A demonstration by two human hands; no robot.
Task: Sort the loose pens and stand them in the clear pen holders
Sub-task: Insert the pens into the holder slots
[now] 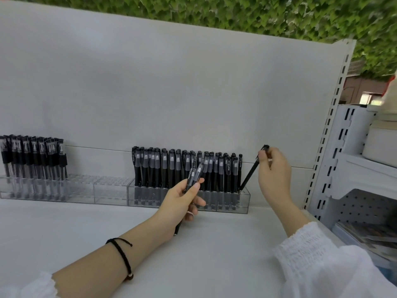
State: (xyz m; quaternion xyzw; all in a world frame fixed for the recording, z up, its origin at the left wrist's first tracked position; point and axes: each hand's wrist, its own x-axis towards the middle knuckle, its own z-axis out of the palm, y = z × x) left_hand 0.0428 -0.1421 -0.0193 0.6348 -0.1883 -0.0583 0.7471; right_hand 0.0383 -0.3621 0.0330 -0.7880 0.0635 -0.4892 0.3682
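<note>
My left hand (pixel 182 203) grips two black pens (pixel 194 176) in front of the middle clear pen holder (pixel 243 201), which is packed with several upright black pens (pixel 171 166). My right hand (pixel 276 171) pinches the cap end of one black pen (pixel 250 176). That pen leans to the right, its tip down in the holder's right end. A second clear holder (pixel 86 190) stands at the left, with several black pens (pixel 32 155) in its left half and empty holes on its right.
The holders stand on a white shelf (pixel 86 233) against a white back panel (pixel 171 82). A slotted upright (pixel 328 125) bounds the shelf at the right, with stacked white shelf parts (pixel 361 168) and booklets (pixel 365 235) beyond it.
</note>
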